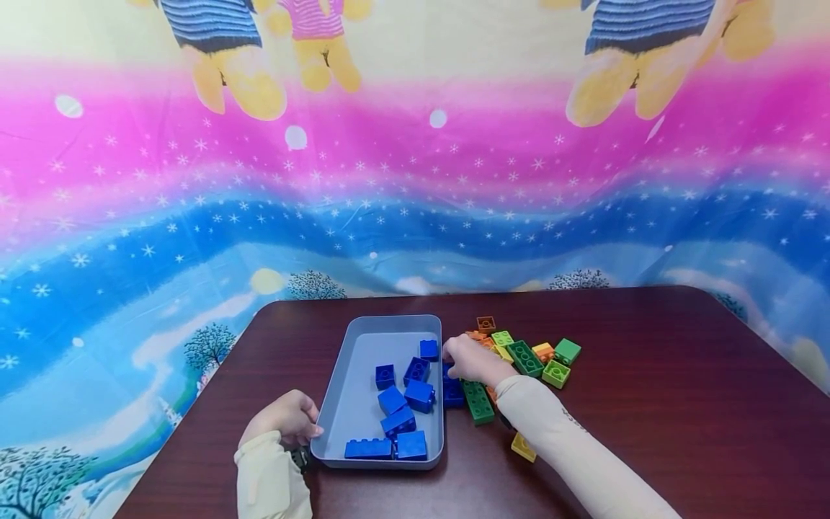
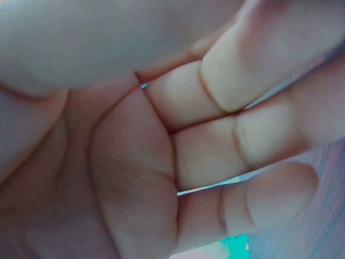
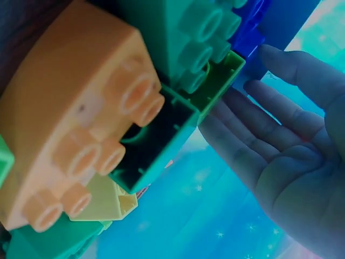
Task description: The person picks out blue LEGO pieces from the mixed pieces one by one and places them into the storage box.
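Note:
A grey tray (image 1: 337, 382) holds several blue toy building bricks (image 1: 420, 396). At its left side is my left hand (image 1: 285, 418), thumb and fingertips right at the rim; the left wrist view shows its palm and loosely bent fingers (image 2: 210, 151) around nothing. My right hand (image 1: 476, 360) reaches over the loose bricks just outside the tray's right wall. Its fingers (image 3: 269, 129) extend toward blue bricks (image 3: 250, 24), with a gap between thumb and fingers and nothing held. Under that hand, blue bricks (image 1: 452, 393) lie beside the tray, partly hidden by it.
Green (image 1: 478, 402), orange and yellow bricks crowd together right of the tray. A yellow brick (image 1: 523, 447) lies nearer, beside the right forearm. A lime brick (image 1: 555, 373) and a green brick (image 1: 567, 351) mark the pile's right end. Behind the dark table (image 1: 648, 346) hangs a printed cloth (image 1: 454, 180).

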### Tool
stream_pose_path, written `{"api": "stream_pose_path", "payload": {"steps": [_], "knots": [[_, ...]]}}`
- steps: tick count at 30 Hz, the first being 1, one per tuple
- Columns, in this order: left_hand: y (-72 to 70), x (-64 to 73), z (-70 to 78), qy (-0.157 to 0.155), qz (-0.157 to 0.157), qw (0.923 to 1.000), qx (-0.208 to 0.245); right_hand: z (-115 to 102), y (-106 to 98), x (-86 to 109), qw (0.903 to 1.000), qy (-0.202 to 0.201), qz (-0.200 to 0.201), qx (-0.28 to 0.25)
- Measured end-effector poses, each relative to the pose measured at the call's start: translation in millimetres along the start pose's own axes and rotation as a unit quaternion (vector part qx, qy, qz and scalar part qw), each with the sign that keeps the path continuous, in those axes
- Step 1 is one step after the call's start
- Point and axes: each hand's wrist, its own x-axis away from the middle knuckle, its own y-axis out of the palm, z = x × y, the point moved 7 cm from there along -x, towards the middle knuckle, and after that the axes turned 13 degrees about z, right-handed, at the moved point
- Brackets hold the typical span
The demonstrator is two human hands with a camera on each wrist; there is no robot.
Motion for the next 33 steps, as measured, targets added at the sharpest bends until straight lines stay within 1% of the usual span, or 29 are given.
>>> {"api": "stream_pose_path", "payload": {"steps": [1,4,9,16,23,28,33], "knots": [[-0.6,0.7,0.3,-0.003,0.01,0.9999,0.002,-0.4,0.1,0.2,1.0,-0.001,-0.002,0.002],[-1.0,1.7,1.8,-0.007,0.017,0.9998,-0.001,-2.1,0.8,1.1,0.9999,-0.009,-0.01,0.007],[-2.0,2.6,1.9,-0.011,0.021,0.9997,-0.005,-3.6,1.8,1.5,0.9998,-0.014,-0.011,0.008],[-2.6,3.1,1.4,-0.012,0.021,0.9997,-0.006,-2.8,2.0,0.4,0.9998,-0.017,0.001,0.008],[-1.8,2.2,1.1,-0.001,0.021,0.9997,-0.009,-1.8,0.6,-1.0,0.9995,-0.024,0.012,0.017],[-1.9,2.1,1.5,-0.007,0.02,0.9997,-0.006,-1.3,-3.0,-1.7,0.9991,-0.03,0.027,0.014],[-0.8,1.0,1.0,-0.003,0.021,0.9998,-0.005,-0.4,-8.1,-3.6,0.9988,-0.025,0.042,0.011]]}}
